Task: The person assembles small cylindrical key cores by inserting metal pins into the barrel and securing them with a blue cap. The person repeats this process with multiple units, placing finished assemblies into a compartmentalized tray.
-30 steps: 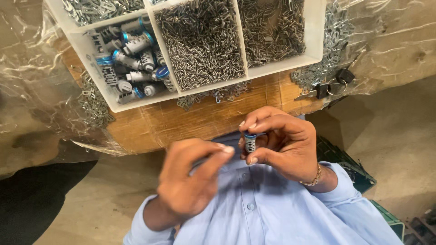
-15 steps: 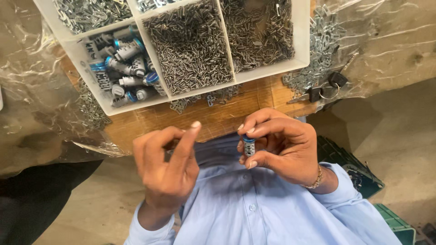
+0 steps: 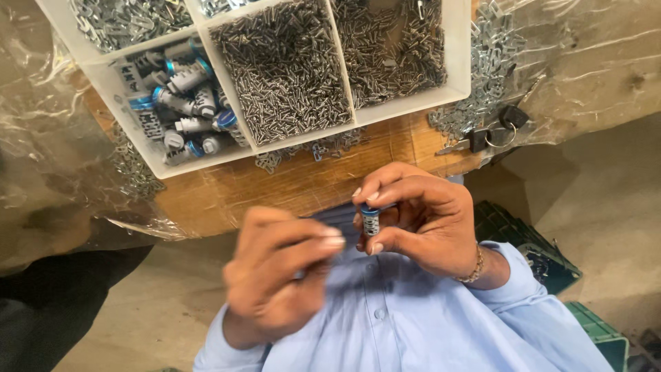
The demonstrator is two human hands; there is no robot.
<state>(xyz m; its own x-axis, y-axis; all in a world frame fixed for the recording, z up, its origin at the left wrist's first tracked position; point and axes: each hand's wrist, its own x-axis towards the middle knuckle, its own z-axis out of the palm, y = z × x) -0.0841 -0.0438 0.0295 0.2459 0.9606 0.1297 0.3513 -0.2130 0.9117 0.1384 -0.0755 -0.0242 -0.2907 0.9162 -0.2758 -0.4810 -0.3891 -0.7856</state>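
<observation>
Logging from the head view, the only one I have.

Item: small cylinder [image 3: 370,220], silver body with a blue band, same kind as those in the tray. Location: below the table edge, in front of the light blue shirt [image 3: 413,324], pinched in my right hand [image 3: 420,224] between thumb underneath and fingertips on top. It looks rigid and light, judging by the easy fingertip hold; the smooth metal body is probably slippery, so the grip belongs across the barrel near the banded end, as now.

Left hand [image 3: 275,275]: blurred, fingers drawn together with thumb against fingertips, just beside the cylinder but apart from it. I cannot tell whether it pinches anything.

Surroundings: white compartment tray [image 3: 458,55] on the wooden table [image 3: 303,182]. Left compartment holds blue-and-silver cylinders [image 3: 182,114]; the middle and right ones hold small grey screws [image 3: 282,69]. Loose metal clips [image 3: 482,89] lie on clear plastic sheeting [image 3: 592,62]. Keys on a ring [image 3: 492,134] rest near the table edge. Green crates [image 3: 523,241] stand on the floor.
</observation>
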